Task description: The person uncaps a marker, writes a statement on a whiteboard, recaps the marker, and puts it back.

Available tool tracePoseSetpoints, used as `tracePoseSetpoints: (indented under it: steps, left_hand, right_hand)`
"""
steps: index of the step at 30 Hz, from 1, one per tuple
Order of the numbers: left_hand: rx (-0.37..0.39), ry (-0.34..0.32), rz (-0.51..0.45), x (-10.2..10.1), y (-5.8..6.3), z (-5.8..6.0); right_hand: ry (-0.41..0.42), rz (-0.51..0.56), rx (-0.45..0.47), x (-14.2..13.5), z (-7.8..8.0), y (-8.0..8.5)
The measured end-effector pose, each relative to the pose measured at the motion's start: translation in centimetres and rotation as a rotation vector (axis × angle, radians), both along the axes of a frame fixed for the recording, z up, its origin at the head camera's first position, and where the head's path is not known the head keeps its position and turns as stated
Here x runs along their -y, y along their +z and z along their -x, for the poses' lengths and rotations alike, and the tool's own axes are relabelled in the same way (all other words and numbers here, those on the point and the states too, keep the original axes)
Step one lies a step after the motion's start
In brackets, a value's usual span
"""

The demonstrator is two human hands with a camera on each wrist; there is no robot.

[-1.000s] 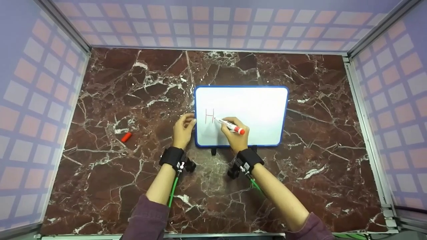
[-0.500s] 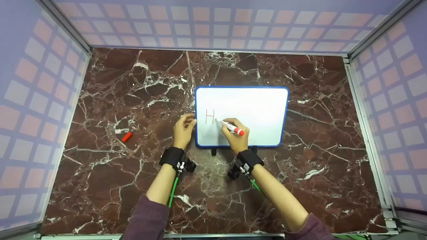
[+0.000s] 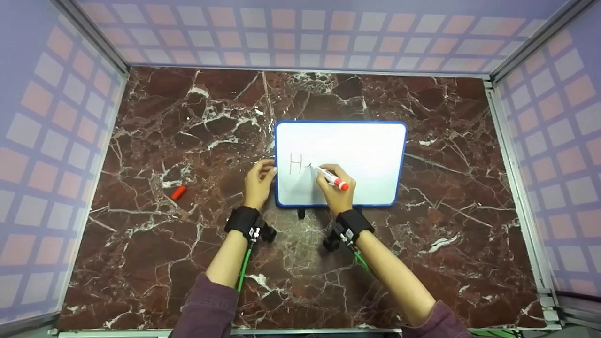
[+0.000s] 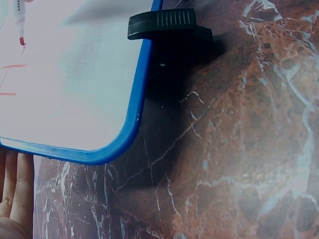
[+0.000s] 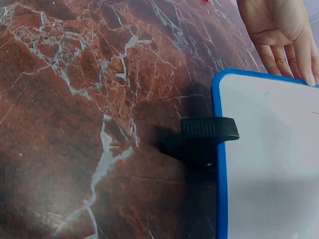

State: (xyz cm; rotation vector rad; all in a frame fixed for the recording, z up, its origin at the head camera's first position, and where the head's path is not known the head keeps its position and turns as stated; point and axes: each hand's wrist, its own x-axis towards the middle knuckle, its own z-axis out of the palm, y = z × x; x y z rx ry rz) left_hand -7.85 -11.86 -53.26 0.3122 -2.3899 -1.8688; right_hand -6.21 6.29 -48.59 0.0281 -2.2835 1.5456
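Observation:
A blue-framed whiteboard (image 3: 361, 145) stands propped up, with a red letter H (image 3: 296, 163) drawn on its left part. My right hand (image 3: 339, 195) grips a white marker with a red end (image 3: 332, 179) like a pen. Its red tip (image 4: 22, 41) is right at the board's surface, just right of the H, by a faint short red stroke. At the board's left edge, my left hand (image 3: 258, 183) holds the frame. In the right wrist view, the left thumb (image 5: 308, 74) lies on the front rim and the other fingers reach behind it.
A loose red marker cap (image 3: 178, 192) lies on the marbled table (image 3: 197, 263) to the left. Black stand feet (image 3: 301, 214) hook the board's lower edge. Green cables (image 3: 242, 272) run along both forearms. Checkered walls (image 3: 300, 37) enclose the table.
My right hand has shifted slightly right with the marker, so its tip has moved from the H's right leg to a spot beside it. The left hand keeps its place on the frame.

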Motion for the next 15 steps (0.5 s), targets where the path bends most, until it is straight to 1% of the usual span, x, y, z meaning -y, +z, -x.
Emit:
tracePoseSetpoints:
  steps: [4,10,13,15]
  left_hand:
    - [0.004,0.001,0.020,0.1,-0.3,0.1]
    - [-0.021,-0.017,-0.008,0.2,-0.2,0.0]
    - [-0.021,-0.025,-0.012,-0.1,1.3,-0.4]
    - [-0.016,-0.028,-0.010,-0.2,2.5,-0.8]
  right_hand:
    - [-0.004,0.020,0.009,0.1,0.2,0.0]
    - [0.006,-0.002,0.007,0.3,0.3,0.0]
    - [0.022,0.003,0.010,0.4,0.3,0.0]
    - [0.035,0.009,0.015,0.4,0.3,0.0]
